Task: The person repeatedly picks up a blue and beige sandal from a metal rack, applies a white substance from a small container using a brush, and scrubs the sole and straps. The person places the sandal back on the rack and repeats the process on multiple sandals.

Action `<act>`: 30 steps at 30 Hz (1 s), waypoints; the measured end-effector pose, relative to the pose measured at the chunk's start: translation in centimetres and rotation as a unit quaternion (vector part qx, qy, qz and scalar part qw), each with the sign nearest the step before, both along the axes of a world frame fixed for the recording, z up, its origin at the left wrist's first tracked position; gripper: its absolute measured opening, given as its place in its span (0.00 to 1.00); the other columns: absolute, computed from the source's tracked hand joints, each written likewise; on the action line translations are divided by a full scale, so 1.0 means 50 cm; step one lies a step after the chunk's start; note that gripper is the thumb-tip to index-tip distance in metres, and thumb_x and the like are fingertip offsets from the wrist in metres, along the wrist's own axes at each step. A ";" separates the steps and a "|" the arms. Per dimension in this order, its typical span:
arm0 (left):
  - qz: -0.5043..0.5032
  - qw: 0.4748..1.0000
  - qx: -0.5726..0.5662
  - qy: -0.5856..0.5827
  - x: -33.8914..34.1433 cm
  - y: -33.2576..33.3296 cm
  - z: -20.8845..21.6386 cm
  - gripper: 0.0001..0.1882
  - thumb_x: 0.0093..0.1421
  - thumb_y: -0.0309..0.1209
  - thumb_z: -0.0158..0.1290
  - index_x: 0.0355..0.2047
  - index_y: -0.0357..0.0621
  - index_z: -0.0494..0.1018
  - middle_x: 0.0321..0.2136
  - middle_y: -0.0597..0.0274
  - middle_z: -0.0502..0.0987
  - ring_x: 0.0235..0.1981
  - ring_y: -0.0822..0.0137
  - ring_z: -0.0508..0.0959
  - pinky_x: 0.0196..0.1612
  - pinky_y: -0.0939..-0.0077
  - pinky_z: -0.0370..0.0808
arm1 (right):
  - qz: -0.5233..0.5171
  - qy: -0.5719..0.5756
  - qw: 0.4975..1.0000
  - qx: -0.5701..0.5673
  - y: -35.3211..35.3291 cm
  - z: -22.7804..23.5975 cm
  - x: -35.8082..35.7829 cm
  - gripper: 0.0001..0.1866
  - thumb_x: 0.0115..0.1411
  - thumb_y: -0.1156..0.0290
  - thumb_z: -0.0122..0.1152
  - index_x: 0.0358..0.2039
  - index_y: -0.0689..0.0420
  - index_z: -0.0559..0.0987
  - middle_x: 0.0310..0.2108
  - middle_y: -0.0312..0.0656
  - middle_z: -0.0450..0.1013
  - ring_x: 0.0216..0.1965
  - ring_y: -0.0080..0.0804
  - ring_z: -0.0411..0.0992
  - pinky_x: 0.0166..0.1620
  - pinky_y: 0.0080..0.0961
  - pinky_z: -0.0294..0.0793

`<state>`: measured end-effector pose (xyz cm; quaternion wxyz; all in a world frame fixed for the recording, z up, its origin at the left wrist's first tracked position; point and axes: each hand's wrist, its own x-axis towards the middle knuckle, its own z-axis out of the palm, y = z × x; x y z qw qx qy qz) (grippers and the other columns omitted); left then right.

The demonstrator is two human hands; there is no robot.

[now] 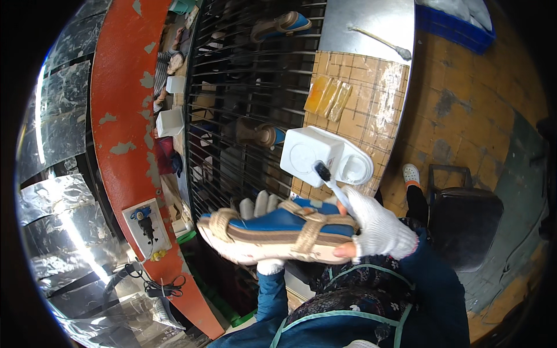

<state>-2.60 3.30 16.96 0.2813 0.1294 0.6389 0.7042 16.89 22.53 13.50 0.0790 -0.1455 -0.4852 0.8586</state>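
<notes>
A sandal (278,232) with a blue insole, woven tan straps and a thick pale sole lies across both my hands, toe to the left. My left hand (261,204), in a white glove, wraps it from beneath, its fingertips showing past the far edge. My right hand (383,226), in a white knitted glove with bare fingertips, grips the heel end with the thumb on the sole. That same hand holds a toothbrush (333,182) with dark bristles, pointing away from me. Just beyond the bristles stand a white plastic tub (310,153) and a shallow white dish (355,168).
Dark rods form a rack (232,75) ahead, carrying another sandal (281,26) and a further shoe (258,133). Yellowish blocks (328,98) and a long-handled brush (383,43) lie on the bench. An orange beam (125,104) with a power socket (145,226) runs along the left; a stool (467,226) stands right.
</notes>
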 end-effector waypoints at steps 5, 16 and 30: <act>-0.322 0.944 -0.047 0.046 0.065 0.022 0.019 0.39 0.66 0.56 0.48 0.72 0.58 0.50 0.70 0.43 0.54 0.69 0.49 0.60 0.63 0.58 0.72 | 0.064 0.036 0.981 -0.181 -0.037 -0.024 0.025 0.32 0.48 0.50 0.76 0.40 0.57 0.67 0.36 0.37 0.67 0.37 0.23 0.67 0.38 0.18 0.68; -0.133 0.981 -0.127 0.066 0.072 -0.112 0.031 0.43 0.66 0.67 0.36 0.70 0.49 0.52 0.66 0.40 0.60 0.62 0.46 0.69 0.64 0.48 0.68 | 0.079 0.050 0.975 -0.201 -0.082 0.035 0.041 0.44 0.63 0.34 0.54 0.58 0.67 0.67 0.39 0.42 0.70 0.37 0.22 0.75 0.24 0.15 0.77; 0.045 0.947 0.316 -0.038 0.242 -0.121 0.107 0.59 0.43 0.44 0.75 0.71 0.54 0.52 0.67 0.49 0.60 0.62 0.44 0.69 0.63 0.38 0.69 | -0.089 -0.304 0.707 0.632 0.039 -0.071 0.106 0.06 0.61 0.63 0.58 0.36 0.48 0.75 0.30 0.40 0.75 0.37 0.43 0.75 0.41 0.44 0.64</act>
